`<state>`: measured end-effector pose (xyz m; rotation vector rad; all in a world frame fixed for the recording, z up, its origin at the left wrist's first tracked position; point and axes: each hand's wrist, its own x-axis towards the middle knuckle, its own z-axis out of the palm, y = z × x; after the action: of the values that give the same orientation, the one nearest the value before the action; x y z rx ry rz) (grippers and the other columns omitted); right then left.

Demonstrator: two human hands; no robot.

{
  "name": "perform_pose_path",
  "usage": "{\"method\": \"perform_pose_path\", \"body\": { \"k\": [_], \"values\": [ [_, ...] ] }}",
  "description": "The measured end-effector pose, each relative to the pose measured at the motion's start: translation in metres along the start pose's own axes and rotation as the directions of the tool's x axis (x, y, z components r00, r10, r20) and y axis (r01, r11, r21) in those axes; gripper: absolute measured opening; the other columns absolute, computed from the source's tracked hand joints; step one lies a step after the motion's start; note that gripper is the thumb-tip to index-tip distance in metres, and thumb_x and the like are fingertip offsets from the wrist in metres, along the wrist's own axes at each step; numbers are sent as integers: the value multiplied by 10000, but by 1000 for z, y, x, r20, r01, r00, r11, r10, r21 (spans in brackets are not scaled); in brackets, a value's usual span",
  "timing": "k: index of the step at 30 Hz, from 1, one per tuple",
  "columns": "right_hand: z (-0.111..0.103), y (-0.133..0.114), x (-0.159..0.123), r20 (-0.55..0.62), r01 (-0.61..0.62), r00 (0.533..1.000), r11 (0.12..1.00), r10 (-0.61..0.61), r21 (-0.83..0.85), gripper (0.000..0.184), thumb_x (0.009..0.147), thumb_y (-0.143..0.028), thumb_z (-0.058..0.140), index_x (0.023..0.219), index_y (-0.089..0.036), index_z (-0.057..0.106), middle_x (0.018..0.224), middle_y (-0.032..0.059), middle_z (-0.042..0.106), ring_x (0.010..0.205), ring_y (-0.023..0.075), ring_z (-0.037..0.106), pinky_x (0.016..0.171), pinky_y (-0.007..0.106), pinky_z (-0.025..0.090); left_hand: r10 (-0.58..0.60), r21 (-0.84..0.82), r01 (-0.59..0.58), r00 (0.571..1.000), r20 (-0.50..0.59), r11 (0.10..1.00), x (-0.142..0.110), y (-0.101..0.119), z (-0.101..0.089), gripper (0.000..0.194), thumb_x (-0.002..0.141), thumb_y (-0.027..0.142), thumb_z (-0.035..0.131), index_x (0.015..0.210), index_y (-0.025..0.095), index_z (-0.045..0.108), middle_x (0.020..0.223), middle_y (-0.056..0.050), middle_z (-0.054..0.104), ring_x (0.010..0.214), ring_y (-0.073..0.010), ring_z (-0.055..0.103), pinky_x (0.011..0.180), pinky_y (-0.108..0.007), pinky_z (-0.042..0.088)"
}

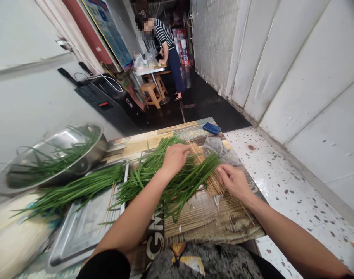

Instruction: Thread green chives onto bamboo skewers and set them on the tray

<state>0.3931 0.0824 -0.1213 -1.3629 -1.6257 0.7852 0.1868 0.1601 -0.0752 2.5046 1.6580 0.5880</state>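
My left hand (pixel 175 158) lies palm down over a heap of garlic chives (pixel 146 170), its fingers stretched toward the bamboo skewers (pixel 198 151). Its fingertips are partly hidden, and I see nothing gripped there. On the right, my right hand (pixel 233 180) has thumb and index finger pinched at the end of a chive bunch, which slants over the skewers. Whether a skewer is also between those fingers I cannot tell. More skewers lie under and beside this bunch on the wood-patterned table (pixel 211 221).
Left of the heap, a metal tray (pixel 78 236) carries chives and a few skewers. Behind it stands a steel basin (pixel 92 149) with more chives. A grey cloth (pixel 216 146) and a blue box (pixel 211 128) lie at the far right. Beyond, a person (pixel 171 50) bends over a small table.
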Motion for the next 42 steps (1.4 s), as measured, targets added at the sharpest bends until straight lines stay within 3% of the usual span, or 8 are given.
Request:
{"method": "perform_pose_path", "body": {
  "k": [4, 8, 11, 14, 17, 21, 28, 42],
  "values": [
    [0, 2, 1, -3, -11, 1000, 1000, 11, -25, 265, 868, -355, 424, 729, -187, 574, 483, -29, 503, 472, 121, 465, 500, 222, 349, 32, 201, -70, 982, 189, 977, 20, -5, 11, 202, 817, 250, 519, 797, 193, 711, 878, -87, 671, 937, -253, 532, 846, -428, 324],
    [0, 4, 2, -2, -2, 1000, 1000, 2, -29, 266, 868, -354, 422, 728, -187, 575, 478, -30, 503, 469, 124, 468, 502, 222, 353, -78, 254, 11, 963, 258, 967, 28, 2, 21, 197, 778, 270, 550, 706, 163, 699, 861, -121, 645, 942, -292, 490, 796, -438, 301],
    [0, 4, 2, -7, -6, 1000, 1000, 6, -31, 265, 866, -357, 424, 739, -186, 581, 474, -32, 501, 471, 125, 471, 506, 223, 354, -105, 168, 70, 971, 213, 983, 28, 5, 20, 193, 773, 263, 540, 683, 192, 696, 853, -87, 659, 932, -277, 505, 798, -423, 306],
    [1, 2, 2, -4, -4, 1000, 1000, 4, -27, 270, 867, -356, 418, 744, -185, 587, 475, -32, 499, 475, 126, 472, 511, 226, 352, -120, -48, 127, 985, 123, 991, 24, 7, 14, 199, 787, 280, 525, 721, 225, 704, 822, -35, 688, 859, -229, 566, 800, -381, 343],
    [0, -1, 2, 1, -9, 1000, 1000, 9, -18, 273, 865, -352, 413, 734, -183, 583, 481, -30, 497, 483, 127, 470, 519, 231, 351, -125, -274, 151, 986, 109, 950, 18, 12, 12, 188, 773, 306, 551, 825, 229, 714, 841, -18, 709, 821, -197, 605, 771, -324, 403],
    [0, -3, 2, 3, -15, 1000, 1000, 15, 2, 271, 862, -347, 411, 715, -181, 569, 482, -31, 488, 485, 126, 461, 527, 235, 351, -90, -431, 117, 992, 83, 894, 12, 18, 15, 212, 761, 307, 575, 890, 210, 713, 928, -21, 712, 838, -176, 628, 795, -291, 448],
    [-1, -2, 2, 10, -8, 1000, 1000, 8, 5, 260, 863, -338, 412, 724, -184, 569, 480, -34, 492, 482, 125, 459, 524, 233, 350, -79, -466, 74, 997, 8, 882, 10, 23, 16, 188, 764, 273, 575, 863, 190, 713, 900, -25, 717, 837, -169, 642, 824, -291, 469],
    [-2, -6, 1, 11, -16, 1000, 1000, 16, 9, 283, 864, -357, 416, 706, -191, 584, 460, -28, 505, 466, 131, 471, 493, 227, 362, -48, -479, 53, 999, 23, 876, 9, 25, 16, 205, 799, 244, 560, 939, 226, 709, 974, -16, 707, 915, -165, 636, 898, -312, 460]
  ]
}}
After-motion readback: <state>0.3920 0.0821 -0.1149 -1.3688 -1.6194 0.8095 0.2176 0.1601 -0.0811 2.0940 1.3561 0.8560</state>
